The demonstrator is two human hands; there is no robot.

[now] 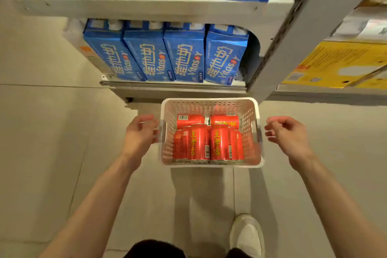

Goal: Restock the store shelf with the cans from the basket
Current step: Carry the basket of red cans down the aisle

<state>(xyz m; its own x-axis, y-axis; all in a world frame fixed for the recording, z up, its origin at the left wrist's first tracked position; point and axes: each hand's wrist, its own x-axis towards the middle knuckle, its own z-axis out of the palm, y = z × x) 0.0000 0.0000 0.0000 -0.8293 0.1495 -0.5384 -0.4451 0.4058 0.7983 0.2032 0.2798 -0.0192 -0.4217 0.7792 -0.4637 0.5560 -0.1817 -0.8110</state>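
Cans [209, 140], red, lie in a white basket [211, 101] on the floor between the hands, the left hand [140, 132] touching its side handle with loosely curled fingers, the right hand [287, 134] just beside it, relaxed and holding nothing, blue cartons [165, 58] on the shelf [173, 87] beyond.

Store aisle, pale tiled floor [52, 132].
Blue cartons [184, 56] packed w/ yellow boxes [335, 65] alongside, soft indoor light.
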